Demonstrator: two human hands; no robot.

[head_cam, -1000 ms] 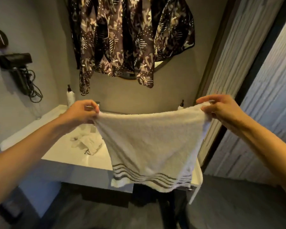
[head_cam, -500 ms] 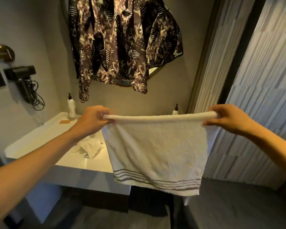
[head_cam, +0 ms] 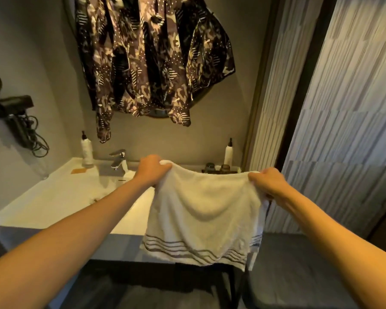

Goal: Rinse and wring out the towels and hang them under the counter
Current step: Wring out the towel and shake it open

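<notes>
A white towel (head_cam: 205,217) with grey stripes near its lower edge hangs spread in front of the white counter (head_cam: 54,201). My left hand (head_cam: 152,172) grips its top left corner and my right hand (head_cam: 269,184) grips its top right corner. The top edge sags between them. Its lower part covers the counter's front edge at the right. A second white towel (head_cam: 98,195) lies in the basin, mostly hidden behind my left forearm.
A chrome tap (head_cam: 118,160) stands behind the basin. White pump bottles stand at the back left (head_cam: 87,150) and back right (head_cam: 228,152). A patterned shirt (head_cam: 152,61) hangs over the mirror. A hairdryer (head_cam: 16,119) is on the left wall, a ribbed door (head_cam: 343,130) at right.
Both hands have come down and closer together with the towel. Its top edge, taut before, now sags. The view has tilted, and the tap and right-hand bottles now show.
</notes>
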